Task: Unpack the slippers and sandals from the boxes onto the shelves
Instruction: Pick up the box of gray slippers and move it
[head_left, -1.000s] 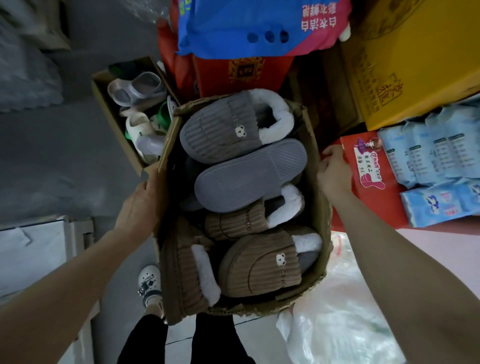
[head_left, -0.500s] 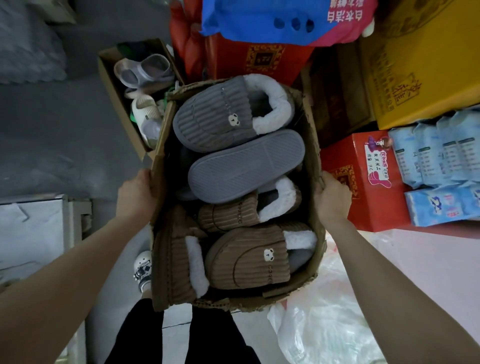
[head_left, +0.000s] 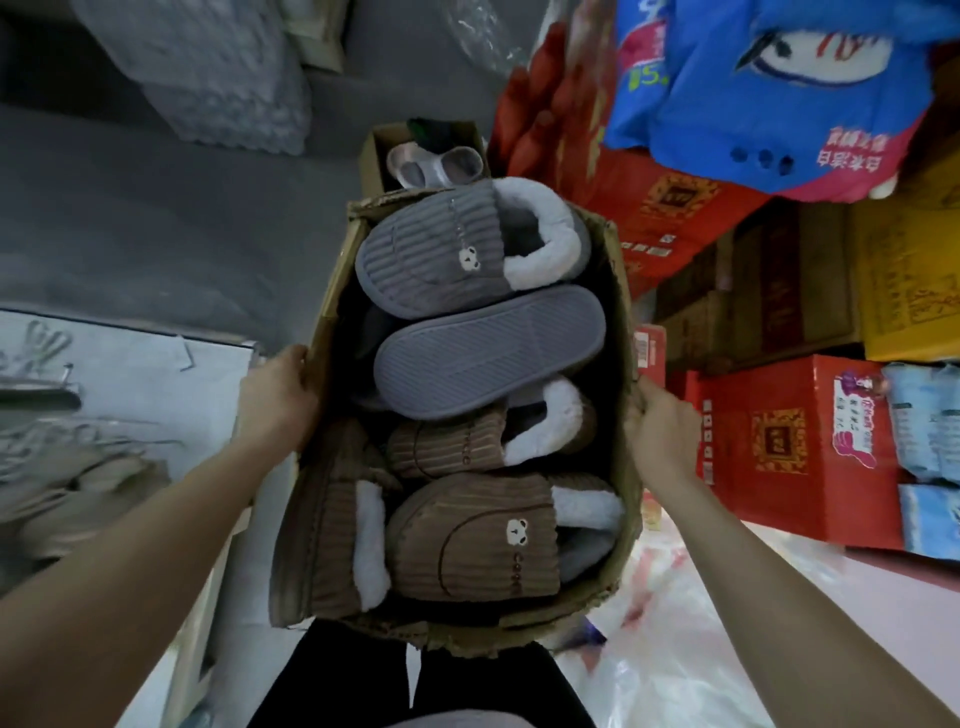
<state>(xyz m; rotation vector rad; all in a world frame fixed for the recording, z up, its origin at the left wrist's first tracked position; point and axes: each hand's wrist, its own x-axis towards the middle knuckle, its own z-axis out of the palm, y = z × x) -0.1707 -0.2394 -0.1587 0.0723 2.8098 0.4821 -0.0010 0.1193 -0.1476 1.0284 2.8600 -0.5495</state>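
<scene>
Fingers of the left hand (head_left: 278, 397) and right hand (head_left: 662, 431) clamp opposite walls of the worn brown cardboard box (head_left: 621, 332); grey and brown corduroy slippers (head_left: 470, 540) fill it; carrying step, likely; next, set it down by shelves.

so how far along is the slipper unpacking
Nothing looks unpacked yet. The cardboard box is full of grey slippers and brown slippers. In hand: left hand and right hand hold its sides. Left: all of these, plus the smaller box of sandals behind it.
</scene>
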